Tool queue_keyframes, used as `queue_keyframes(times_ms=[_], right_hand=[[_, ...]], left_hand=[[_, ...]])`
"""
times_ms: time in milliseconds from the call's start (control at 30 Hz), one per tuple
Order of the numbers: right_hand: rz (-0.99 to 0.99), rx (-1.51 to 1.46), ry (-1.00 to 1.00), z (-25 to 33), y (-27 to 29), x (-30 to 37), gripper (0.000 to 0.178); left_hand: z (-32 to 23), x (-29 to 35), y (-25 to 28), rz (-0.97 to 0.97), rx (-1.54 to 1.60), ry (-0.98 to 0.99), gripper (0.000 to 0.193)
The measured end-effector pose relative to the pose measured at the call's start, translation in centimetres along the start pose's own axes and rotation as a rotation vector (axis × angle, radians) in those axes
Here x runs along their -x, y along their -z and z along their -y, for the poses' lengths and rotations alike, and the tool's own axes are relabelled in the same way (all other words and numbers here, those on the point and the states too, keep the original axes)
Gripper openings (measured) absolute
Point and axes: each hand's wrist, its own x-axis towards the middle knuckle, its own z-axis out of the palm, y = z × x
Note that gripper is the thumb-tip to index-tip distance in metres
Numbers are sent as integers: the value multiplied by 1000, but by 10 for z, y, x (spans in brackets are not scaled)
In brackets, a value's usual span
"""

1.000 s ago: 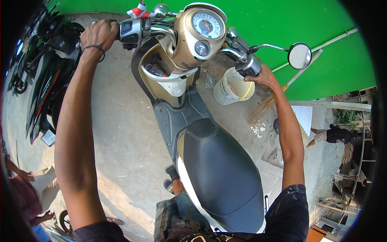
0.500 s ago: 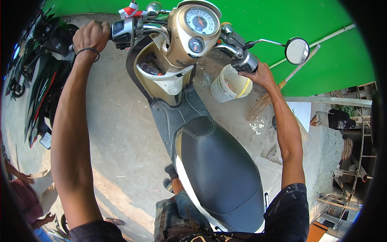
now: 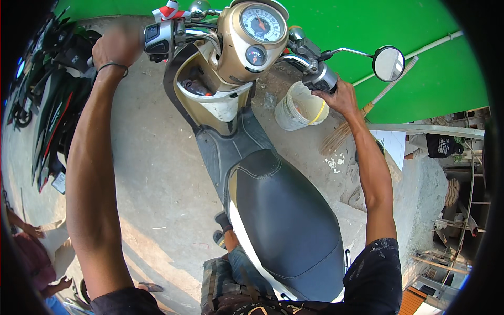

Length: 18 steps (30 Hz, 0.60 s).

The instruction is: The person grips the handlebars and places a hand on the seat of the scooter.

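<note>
A scooter (image 3: 294, 226) with a long black seat and gold-and-white front stands beneath my arms. My left hand (image 3: 119, 46) is wrapped round its left handlebar grip (image 3: 91, 62), next to the grey switch housing (image 3: 159, 41); the fingers look smeared. On the right side, my right hand (image 3: 342, 97) is closed round the right grip, mostly hidden under the palm, beside another switch housing (image 3: 320, 79). Between them sit the round speedometer (image 3: 262, 23) and a smaller gauge (image 3: 255, 55). Below, the open front pocket (image 3: 197, 86) has a dark object in it.
A white bucket (image 3: 294, 118) and a straw broom (image 3: 341, 135) stand right of the scooter by a green wall (image 3: 441, 73). A round mirror (image 3: 388, 64) sticks out there. Parked motorbikes (image 3: 52, 115) line the left. People are at lower left (image 3: 34, 257) and far right (image 3: 440, 146).
Both hands stay on the grips. The handlebars and the view have shifted very slightly. At far right the person has moved a little.
</note>
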Motion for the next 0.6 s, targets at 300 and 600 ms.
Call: queue_keyframes(times_ms=[300, 600], right_hand=[[-229, 132, 126, -6, -12, 8, 92], [190, -223, -49, -25, 3, -16, 121]], left_hand=[[-3, 3, 0, -27, 29, -1, 51], [9, 18, 11, -147, 495, -423, 60]])
